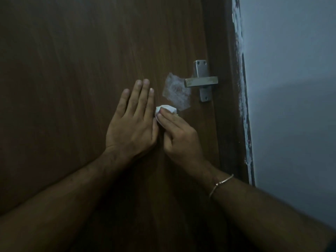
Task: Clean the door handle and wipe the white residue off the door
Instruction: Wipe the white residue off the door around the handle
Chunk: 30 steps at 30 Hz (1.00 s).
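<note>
Looking at the door: I saw the brown wood-grain door (81, 70) filling the left and centre of the frame, its grain running top to bottom.
Wall: a pale wall (294, 70) took the right side, and the door frame (236, 106) between them carried rough white smears along its edge.
Left hand: my left hand (132, 120) lay flat on the door at centre frame, fingers straight and together, gripping nothing.
Right hand: my right hand (179, 135) sat just right of it, fingers curled round a wad of white tissue (166, 110) and pressing it to the door; a thin bangle (221, 184) circled that wrist.
White residue: the white residue (177, 92) was a cloudy patch up and right of the tissue, its lower edge just beside the wad, its long axis slanting from upper left to lower right.
Door handle: the metal door handle (201, 82) lay level, its free end touching the patch's upper right, backplate upright behind it.
Coming move: I judged the right hand nearer, needing a short push up and right.
Room: it was dim, so finer marks were beyond me.
</note>
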Motion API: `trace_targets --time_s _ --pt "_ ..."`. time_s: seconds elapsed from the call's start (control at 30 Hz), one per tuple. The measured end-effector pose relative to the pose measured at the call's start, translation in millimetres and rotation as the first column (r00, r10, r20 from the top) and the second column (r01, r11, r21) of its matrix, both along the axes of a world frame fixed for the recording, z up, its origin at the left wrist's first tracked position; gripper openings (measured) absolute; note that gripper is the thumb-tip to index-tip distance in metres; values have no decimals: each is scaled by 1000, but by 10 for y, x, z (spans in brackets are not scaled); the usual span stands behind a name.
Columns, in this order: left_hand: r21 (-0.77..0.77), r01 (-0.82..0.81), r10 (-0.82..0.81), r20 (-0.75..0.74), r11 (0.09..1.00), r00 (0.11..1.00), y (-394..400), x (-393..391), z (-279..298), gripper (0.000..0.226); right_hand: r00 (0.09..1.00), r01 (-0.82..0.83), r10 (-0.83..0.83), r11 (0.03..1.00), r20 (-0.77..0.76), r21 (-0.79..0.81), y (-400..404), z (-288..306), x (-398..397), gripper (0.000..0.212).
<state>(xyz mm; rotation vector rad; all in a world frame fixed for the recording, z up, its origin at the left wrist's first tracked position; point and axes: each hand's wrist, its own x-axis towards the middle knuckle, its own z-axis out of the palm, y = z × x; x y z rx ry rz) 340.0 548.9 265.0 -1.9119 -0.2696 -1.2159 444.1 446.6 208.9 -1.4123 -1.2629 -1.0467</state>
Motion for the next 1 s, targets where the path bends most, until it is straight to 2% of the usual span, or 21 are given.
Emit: trace_targets --time_s 0.17,0.33,0.5,0.67,0.83,0.9,1.0 --pt "16 25 -25 7 1000 1000 29 10 0 69 999 6 -10 997 -50 -74 107 457 -59 55" --pt "4 -3 3 4 1000 1000 14 5 -3 69 998 22 -29 994 -62 -109 9 147 -131 49" --pt "-11 32 -33 -12 999 999 16 4 -2 72 994 -18 11 998 -110 -65 116 697 -109 53" --pt "-19 -4 4 -7 1000 1000 9 1 -10 70 995 16 -31 988 -95 -153 -19 191 -147 54" --pt "-7 28 -28 -2 1000 1000 23 12 -6 72 991 58 -67 995 -113 -81 126 862 -95 55" --pt "-12 17 -18 -11 1000 1000 23 6 7 71 992 39 -50 995 -119 -95 100 706 -90 57" --pt "-11 -10 10 -6 1000 1000 26 2 5 70 994 54 -68 986 -88 -155 -9 110 -94 58"
